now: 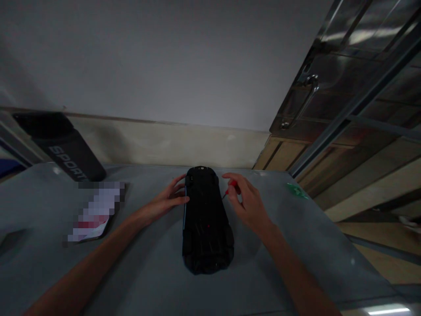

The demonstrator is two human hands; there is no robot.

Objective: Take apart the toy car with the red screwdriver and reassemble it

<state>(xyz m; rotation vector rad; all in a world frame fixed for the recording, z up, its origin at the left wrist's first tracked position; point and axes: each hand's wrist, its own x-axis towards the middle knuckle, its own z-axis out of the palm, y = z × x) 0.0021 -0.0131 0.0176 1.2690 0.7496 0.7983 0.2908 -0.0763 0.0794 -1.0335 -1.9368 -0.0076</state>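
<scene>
A black toy car (205, 219) lies upside down, lengthwise, in the middle of the grey table (148, 272). My left hand (169, 199) rests against its left side near the far end, fingers curled on the edge. My right hand (246, 199) is just right of the car and pinches a small red-handled screwdriver (230, 188) whose tip points toward the car's side.
A black bottle or case marked "SPORT" (66, 149) leans at the back left. A blurred-out flat paper or card (95, 213) lies left of my hand. A small green item (297, 191) sits at the table's right edge. A metal door with handle (305, 98) stands right.
</scene>
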